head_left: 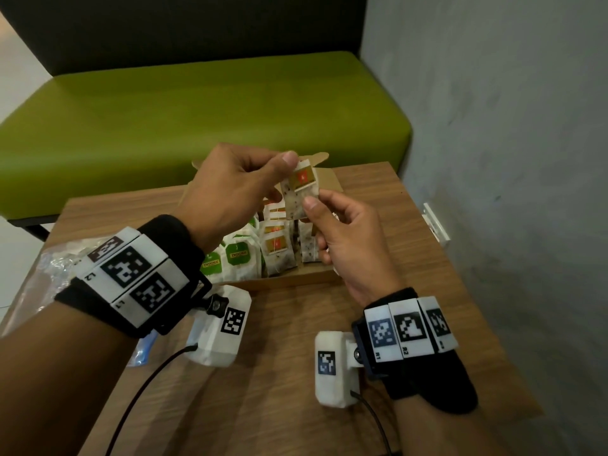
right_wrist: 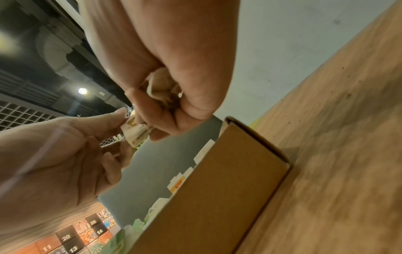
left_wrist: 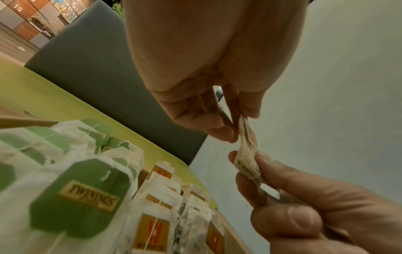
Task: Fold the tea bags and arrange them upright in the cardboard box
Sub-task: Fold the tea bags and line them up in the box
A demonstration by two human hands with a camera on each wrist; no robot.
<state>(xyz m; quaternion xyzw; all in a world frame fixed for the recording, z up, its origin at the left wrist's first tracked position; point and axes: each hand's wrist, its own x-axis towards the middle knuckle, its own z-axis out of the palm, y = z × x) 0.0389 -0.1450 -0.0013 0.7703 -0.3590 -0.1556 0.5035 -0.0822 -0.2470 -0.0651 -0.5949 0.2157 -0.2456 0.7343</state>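
Tea bags point(head_left: 263, 251) stand upright in rows inside the cardboard box point(head_left: 289, 280) at the middle of the head view. Those on the left carry green tags point(left_wrist: 79, 197) where "TWININGS" can be read; those on the right carry red and gold tags point(left_wrist: 152, 231) whose small writing is too blurred to read. Above the box, the left hand point(head_left: 230, 189) pinches the top of one tea bag point(head_left: 301, 192) with a red and gold tag between thumb and fingers, and the right hand point(head_left: 345, 238) pinches its lower edge with thumb and forefinger. The box sits on a wooden table point(head_left: 279, 390). A clear plastic bag point(head_left: 49, 268) lies at the table's left edge. A green bench point(head_left: 197, 103) fills the upper part, with a grey wall point(head_left: 510, 126) at the right.
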